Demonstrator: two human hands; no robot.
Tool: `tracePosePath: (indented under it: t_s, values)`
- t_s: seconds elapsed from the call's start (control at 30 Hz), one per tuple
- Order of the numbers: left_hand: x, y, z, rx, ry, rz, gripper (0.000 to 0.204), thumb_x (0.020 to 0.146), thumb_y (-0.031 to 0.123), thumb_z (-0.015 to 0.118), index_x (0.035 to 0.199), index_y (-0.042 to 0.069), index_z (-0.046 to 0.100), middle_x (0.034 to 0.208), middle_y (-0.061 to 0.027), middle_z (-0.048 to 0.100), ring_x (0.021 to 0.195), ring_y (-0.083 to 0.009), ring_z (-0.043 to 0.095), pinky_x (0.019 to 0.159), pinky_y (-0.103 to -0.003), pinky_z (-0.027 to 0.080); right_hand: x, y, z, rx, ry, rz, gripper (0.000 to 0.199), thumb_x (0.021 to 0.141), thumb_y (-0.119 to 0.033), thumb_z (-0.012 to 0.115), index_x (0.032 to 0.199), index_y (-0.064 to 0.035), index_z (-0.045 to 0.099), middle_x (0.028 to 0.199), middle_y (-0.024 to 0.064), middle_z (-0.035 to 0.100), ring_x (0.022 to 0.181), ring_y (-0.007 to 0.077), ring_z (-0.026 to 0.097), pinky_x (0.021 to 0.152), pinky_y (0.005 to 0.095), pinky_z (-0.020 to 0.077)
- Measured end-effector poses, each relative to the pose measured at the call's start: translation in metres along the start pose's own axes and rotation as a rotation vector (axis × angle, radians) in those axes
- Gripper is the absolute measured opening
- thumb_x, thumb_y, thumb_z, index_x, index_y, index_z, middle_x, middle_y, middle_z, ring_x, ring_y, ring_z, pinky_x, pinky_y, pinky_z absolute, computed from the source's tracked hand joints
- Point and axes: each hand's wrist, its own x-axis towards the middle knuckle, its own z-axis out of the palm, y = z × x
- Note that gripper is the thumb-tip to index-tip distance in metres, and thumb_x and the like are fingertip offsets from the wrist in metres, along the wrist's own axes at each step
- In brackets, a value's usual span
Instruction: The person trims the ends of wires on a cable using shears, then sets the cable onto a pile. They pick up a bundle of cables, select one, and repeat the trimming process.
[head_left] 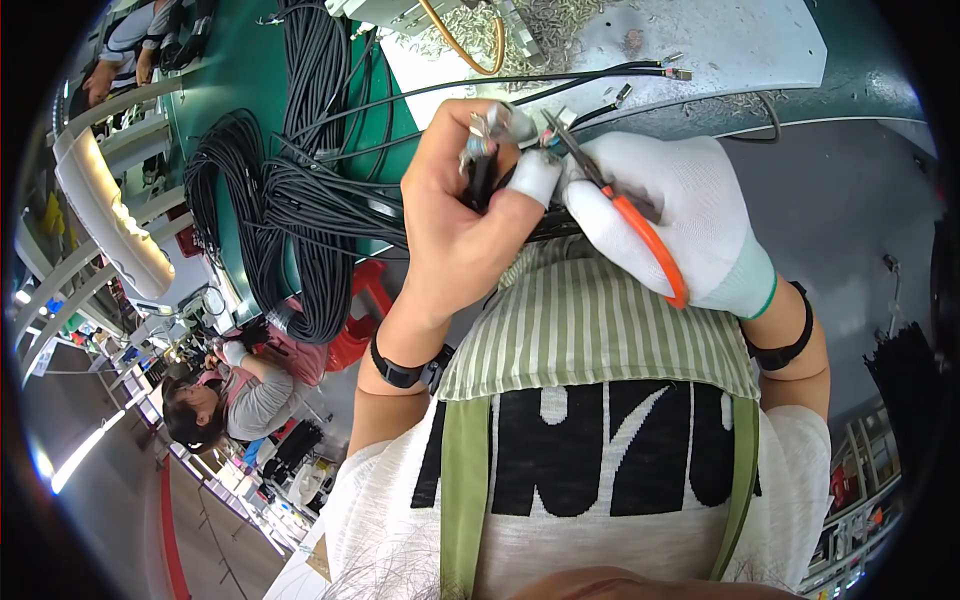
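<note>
While a bare left hand (pixel 455 215) pinches the metal-tipped end of a black cable (pixel 478 165) close to the chest, a white-gloved right hand (pixel 672 215) is closed around orange-handled pliers (pixel 640 228) whose tips meet the connector. Beyond them lies a green workbench (pixel 235 75) with a white mat (pixel 720 40) strewn with small metal parts, and thick coils of black cable (pixel 300 200) spill over its edge. A grey floor (pixel 850 220) lies to the right; a seated co-worker (pixel 235 400) bends over a long bench line at lower left
</note>
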Motion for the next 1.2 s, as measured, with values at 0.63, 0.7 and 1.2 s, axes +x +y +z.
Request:
tracePosePath:
  t_s: [0.63,0.7,1.2]
  values:
    - [0.03,-0.043,-0.039,-0.448,-0.042,-0.396,0.004,0.086,0.004,0.061,0.09,0.005,0.059,0.066,0.0055,0.048,0.051,-0.001,0.035,0.044,-0.019,0.025,0.028,0.025,-0.017,-0.101,0.059,0.076,0.018,0.081,-0.023,0.066,0.081,-0.0069,0.057,0.061,0.0147,0.052,0.059,0.0332,0.056,0.054,0.039,0.0441]
    - [0.049,-0.048,-0.042,-0.51,-0.101,-0.4,0.0,0.088,0.006,0.058,0.088,0.006,0.059,0.064,0.0057,0.046,0.049,-0.0018,0.032,0.043,-0.02,0.02,0.049,0.014,-0.03,0.103,0.017,0.187,0.02,0.083,-0.023,0.064,0.078,-0.0047,0.058,0.059,0.0115,0.053,0.054,0.0261,0.055,0.05,0.0347,0.043]
    - [0.067,-0.033,-0.033,-0.033,-0.015,-0.125,0.014,0.077,0.001,0.065,0.091,0.002,0.062,0.073,0.0026,0.059,0.063,-0.0025,0.049,0.056,-0.018,0.04,0.095,0.024,-0.03,0.526,-0.195,0.322,0.028,0.088,-0.02,0.062,0.072,0.0023,0.061,0.054,0.0055,0.057,0.043,0.0117,0.053,0.041,0.0255,0.0399]
